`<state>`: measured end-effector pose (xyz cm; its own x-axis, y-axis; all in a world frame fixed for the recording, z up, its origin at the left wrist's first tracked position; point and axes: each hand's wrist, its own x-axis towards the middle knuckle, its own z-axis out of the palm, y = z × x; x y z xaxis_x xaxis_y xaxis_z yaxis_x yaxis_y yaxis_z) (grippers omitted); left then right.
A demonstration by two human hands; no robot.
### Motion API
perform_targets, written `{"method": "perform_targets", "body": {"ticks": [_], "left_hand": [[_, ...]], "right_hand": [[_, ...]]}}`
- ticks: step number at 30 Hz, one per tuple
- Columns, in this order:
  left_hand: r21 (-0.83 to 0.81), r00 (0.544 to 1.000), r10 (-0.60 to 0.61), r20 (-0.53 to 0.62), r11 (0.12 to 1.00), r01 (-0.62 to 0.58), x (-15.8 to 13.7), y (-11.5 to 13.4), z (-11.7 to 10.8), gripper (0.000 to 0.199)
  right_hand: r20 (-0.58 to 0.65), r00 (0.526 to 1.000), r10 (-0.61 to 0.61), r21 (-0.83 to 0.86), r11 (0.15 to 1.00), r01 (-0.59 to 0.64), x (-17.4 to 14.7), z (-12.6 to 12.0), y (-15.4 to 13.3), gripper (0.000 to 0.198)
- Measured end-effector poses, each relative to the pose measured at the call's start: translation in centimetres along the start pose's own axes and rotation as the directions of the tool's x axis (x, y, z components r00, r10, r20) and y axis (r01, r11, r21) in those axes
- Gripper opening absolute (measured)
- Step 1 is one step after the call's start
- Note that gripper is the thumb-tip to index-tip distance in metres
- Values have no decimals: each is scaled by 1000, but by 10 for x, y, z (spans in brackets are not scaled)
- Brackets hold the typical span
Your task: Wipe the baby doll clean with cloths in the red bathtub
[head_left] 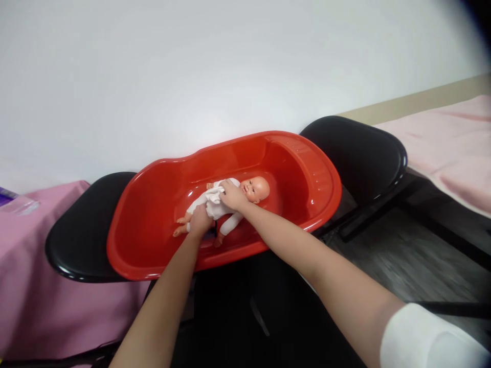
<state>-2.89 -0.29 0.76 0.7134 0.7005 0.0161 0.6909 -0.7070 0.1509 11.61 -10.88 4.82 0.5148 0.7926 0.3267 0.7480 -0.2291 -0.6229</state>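
Observation:
A baby doll (pixel 256 189) in a white suit lies on its back inside a red plastic baby tub (pixel 307 168), head toward the right. My right hand (pixel 232 196) rests on the doll's chest, pinching a bunched white cloth (pixel 215 194) there. My left hand (pixel 200 223) grips the doll around its hips and legs. The doll's bare feet stick out to the left of my left hand.
The tub rests across two black chairs, one (pixel 79 240) on the left and one (pixel 360 153) on the right, against a white wall. A pink-covered table (pixel 34 286) stands at the left, a pink-covered surface (pixel 452 153) at the right. Dark floor lies below.

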Motion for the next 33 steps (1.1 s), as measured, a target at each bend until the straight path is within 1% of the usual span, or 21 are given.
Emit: {"method": "perform_targets", "body": {"ticks": [1,2,4,5,6,7,9,11,12,14,16,17,18,20,21,22,23,24,26,29,33], "left_hand": [[44,1000,-10,-17,999,11,0,-2,0,52],[89,999,-28,-21,996,30,0,-4,1,55],[156,996,-82,18,985,79,0,-7,3,60],[166,993,-106,51,981,96,0,-10,5,62],[167,988,-127,84,980,112,1,-12,7,64],[167,984,-141,113,978,122,1,-15,9,65],[180,978,-145,152,977,117,3,-19,12,66],[207,978,-131,162,974,96,4,-22,15,66],[219,979,-122,161,972,85,3,-23,15,67],[242,982,-110,156,968,70,3,-23,16,65],[276,979,-133,154,957,87,2,-21,16,61],[293,975,-158,158,950,107,1,-20,16,59],[305,968,-188,168,943,130,1,-20,16,56],[309,952,-230,202,938,161,1,-19,17,53],[305,948,-233,217,939,161,1,-19,17,52],[304,946,-232,225,940,158,1,-20,17,51],[306,946,-230,229,940,154,1,-20,16,51],[309,946,-227,232,939,149,1,-20,16,50],[320,945,-228,232,936,148,1,-20,15,49],[342,947,-230,224,928,145,1,-20,15,47],[400,960,-229,162,905,148,3,-18,17,45]], "right_hand": [[-34,999,4,102,995,0,2,2,1,25],[-33,999,28,215,976,-20,4,4,2,23],[66,993,102,417,901,-121,7,12,6,27],[123,982,141,467,865,-183,8,16,9,30],[153,971,185,472,849,-236,8,20,12,31],[148,963,227,435,859,-269,9,23,16,30],[67,956,287,294,910,-294,10,26,22,32],[11,959,282,190,941,-279,11,24,26,43],[11,969,246,163,956,-245,12,22,27,44],[30,990,137,137,981,-140,12,18,25,39],[111,993,-27,93,996,17,10,16,21,38],[180,978,-109,73,993,97,9,17,19,41],[262,950,-172,54,985,163,7,17,17,46],[440,866,-235,-2,965,263,3,20,16,54],[510,828,-233,-39,955,293,2,22,17,55],[553,805,-216,-78,948,308,0,23,17,54],[585,787,-197,-125,936,328,-1,23,18,52],[602,779,-178,-173,923,344,-2,22,18,49],[596,791,-138,-251,903,348,-2,17,16,38],[548,830,-103,-300,902,310,-1,8,9,23],[432,898,-83,-267,939,216,0,4,1,31]]}}
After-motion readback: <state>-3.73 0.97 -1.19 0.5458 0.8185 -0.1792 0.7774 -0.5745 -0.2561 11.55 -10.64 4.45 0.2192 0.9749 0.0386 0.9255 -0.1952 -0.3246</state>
